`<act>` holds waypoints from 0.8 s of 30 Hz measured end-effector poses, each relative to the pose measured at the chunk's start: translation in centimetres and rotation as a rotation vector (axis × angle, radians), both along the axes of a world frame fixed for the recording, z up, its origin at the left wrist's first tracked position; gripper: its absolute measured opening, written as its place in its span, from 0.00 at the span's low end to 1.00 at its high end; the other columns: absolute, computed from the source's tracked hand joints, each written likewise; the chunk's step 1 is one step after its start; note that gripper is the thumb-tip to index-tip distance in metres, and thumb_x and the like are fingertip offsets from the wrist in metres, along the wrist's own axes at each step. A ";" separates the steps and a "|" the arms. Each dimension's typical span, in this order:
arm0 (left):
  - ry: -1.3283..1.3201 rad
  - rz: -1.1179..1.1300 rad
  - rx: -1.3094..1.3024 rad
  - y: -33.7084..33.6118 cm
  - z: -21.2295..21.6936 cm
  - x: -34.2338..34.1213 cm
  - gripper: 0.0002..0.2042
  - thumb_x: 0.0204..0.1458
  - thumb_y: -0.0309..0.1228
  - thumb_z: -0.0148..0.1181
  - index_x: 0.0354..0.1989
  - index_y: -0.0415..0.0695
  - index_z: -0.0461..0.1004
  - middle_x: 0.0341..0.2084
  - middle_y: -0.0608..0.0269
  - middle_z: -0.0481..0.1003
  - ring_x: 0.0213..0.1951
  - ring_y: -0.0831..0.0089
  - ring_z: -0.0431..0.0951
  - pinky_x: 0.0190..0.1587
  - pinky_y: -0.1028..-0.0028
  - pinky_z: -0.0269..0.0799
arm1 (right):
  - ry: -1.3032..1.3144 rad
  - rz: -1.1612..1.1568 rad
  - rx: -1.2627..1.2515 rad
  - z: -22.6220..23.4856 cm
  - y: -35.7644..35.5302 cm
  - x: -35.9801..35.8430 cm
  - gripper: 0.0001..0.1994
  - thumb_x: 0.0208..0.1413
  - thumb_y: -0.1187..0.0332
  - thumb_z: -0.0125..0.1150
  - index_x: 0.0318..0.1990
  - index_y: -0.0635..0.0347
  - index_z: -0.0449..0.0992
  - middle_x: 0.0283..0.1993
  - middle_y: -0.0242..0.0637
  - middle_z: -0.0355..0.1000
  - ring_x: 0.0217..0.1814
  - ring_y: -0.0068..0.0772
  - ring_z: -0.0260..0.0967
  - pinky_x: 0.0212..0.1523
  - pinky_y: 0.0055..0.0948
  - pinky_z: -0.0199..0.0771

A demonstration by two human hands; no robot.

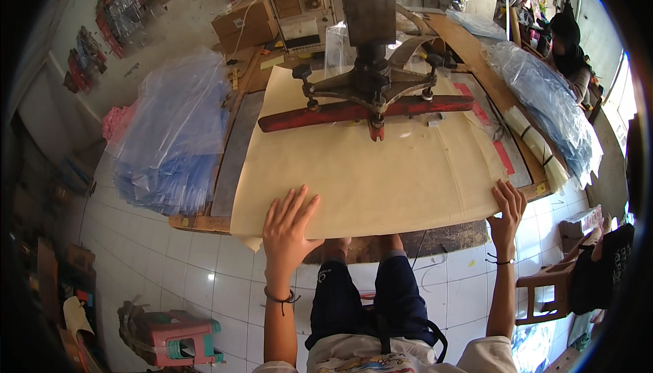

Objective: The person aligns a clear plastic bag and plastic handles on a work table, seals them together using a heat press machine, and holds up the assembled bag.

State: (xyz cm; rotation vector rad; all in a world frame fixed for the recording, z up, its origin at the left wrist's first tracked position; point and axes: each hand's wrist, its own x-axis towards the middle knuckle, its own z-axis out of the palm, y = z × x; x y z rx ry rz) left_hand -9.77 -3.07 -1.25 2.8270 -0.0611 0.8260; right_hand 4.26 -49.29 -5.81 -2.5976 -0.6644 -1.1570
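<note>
Both Hands on the Tan Sheet's Near Edge

From where I stand, the tan sheet [367, 193] lies on the bench [201, 223], straight ahead of the worker at twelve o'clock, its far part running beneath the red bar [299, 119] of the press. Its longer span appears to go from nine to three, across the worker's front, and what counts is how the hands sit along that near edge. The left hand [291, 218] is closer to the middle, which lies toward its two o'clock; from the right hand [509, 208], at the near right corner, the middle lies between nine and ten.

The left is spread, palm down, fingers slightly apart, resting on the sheet without gripping. The right curls its fingers over the edge; whether the thumb pinches from below, I can't tell.
</note>
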 end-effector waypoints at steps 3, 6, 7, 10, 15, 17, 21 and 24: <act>0.001 -0.003 -0.005 0.0 0.2 0.0 0.47 0.21 0.30 0.82 0.63 0.55 0.74 0.66 0.65 0.69 0.65 0.60 0.71 0.68 0.53 0.64 | 0.012 -0.015 0.005 -0.1 0.1 0.0 0.33 0.35 0.77 0.78 0.55 0.52 0.77 0.63 0.36 0.74 0.69 0.45 0.65 0.70 0.49 0.60; 0.016 0.000 -0.011 0.0 0.0 -0.1 0.47 0.21 0.31 0.82 0.62 0.55 0.74 0.67 0.65 0.69 0.65 0.59 0.71 0.68 0.53 0.64 | 0.017 -0.025 0.017 -0.4 -0.1 -0.1 0.33 0.34 0.77 0.78 0.55 0.52 0.77 0.63 0.36 0.74 0.69 0.45 0.66 0.71 0.49 0.60; 0.009 0.000 -0.008 0.0 0.0 -0.1 0.47 0.21 0.31 0.82 0.62 0.55 0.74 0.67 0.65 0.69 0.65 0.59 0.71 0.68 0.53 0.64 | 0.025 -0.029 0.017 -0.4 -0.1 -0.1 0.33 0.34 0.77 0.78 0.55 0.51 0.77 0.63 0.36 0.74 0.69 0.45 0.66 0.71 0.49 0.60; 0.016 0.001 -0.012 -0.1 0.0 -0.2 0.47 0.20 0.31 0.82 0.62 0.55 0.75 0.66 0.64 0.69 0.65 0.59 0.71 0.68 0.53 0.64 | 0.029 -0.035 0.023 -0.4 -0.1 -0.2 0.33 0.34 0.77 0.78 0.55 0.51 0.77 0.63 0.35 0.74 0.69 0.44 0.66 0.71 0.49 0.60; 0.000 -0.002 -0.008 0.0 0.0 -0.2 0.48 0.20 0.30 0.82 0.62 0.55 0.74 0.66 0.64 0.69 0.65 0.59 0.70 0.68 0.53 0.64 | 0.025 -0.023 0.037 -0.4 0.0 -0.2 0.33 0.34 0.78 0.78 0.55 0.51 0.77 0.63 0.35 0.74 0.69 0.44 0.66 0.71 0.48 0.60; 0.003 0.000 -0.006 0.0 0.0 -0.3 0.47 0.20 0.31 0.82 0.62 0.55 0.74 0.66 0.64 0.69 0.65 0.59 0.70 0.68 0.53 0.64 | 0.024 -0.024 0.040 -0.6 0.1 -0.1 0.33 0.34 0.78 0.77 0.55 0.52 0.77 0.63 0.35 0.74 0.69 0.44 0.66 0.71 0.48 0.60; 0.007 -0.005 -0.011 -0.1 0.2 -0.1 0.47 0.21 0.31 0.82 0.62 0.55 0.74 0.66 0.64 0.69 0.65 0.59 0.70 0.68 0.53 0.64 | 0.014 -0.028 0.042 -0.4 0.0 -0.1 0.33 0.33 0.78 0.77 0.55 0.52 0.78 0.63 0.36 0.74 0.69 0.44 0.66 0.71 0.48 0.60; 0.018 0.002 -0.011 -0.1 0.2 -0.2 0.47 0.21 0.31 0.82 0.62 0.55 0.74 0.66 0.64 0.69 0.65 0.59 0.70 0.68 0.53 0.64 | 0.007 -0.024 0.047 -0.8 0.0 0.0 0.33 0.34 0.78 0.77 0.55 0.53 0.78 0.63 0.36 0.74 0.69 0.45 0.66 0.71 0.48 0.60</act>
